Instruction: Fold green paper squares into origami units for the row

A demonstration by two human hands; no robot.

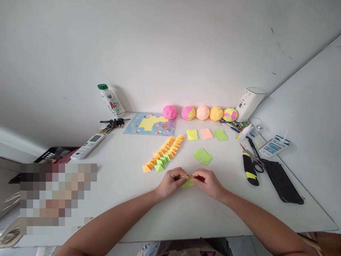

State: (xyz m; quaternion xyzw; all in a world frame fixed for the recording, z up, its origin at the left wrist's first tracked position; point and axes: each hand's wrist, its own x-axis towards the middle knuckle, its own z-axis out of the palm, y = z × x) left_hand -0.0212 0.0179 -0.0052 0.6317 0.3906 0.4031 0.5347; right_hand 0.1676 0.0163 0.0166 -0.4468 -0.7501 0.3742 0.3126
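Left hand [170, 182]: I pinched the green paper [188, 182] shut at its left edge.
Right hand [207, 181]: pinched its right edge.
Paper: sat between my hands.
Fold: best kept flat, edges aligned.
Spare sheets [203, 156]: just beyond my right hand.

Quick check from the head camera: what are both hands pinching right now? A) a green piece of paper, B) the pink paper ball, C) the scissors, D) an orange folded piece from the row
A: the left hand and right hand meet over a green piece of paper on the white table, each pinching one end; the scissors lie untouched to the right.
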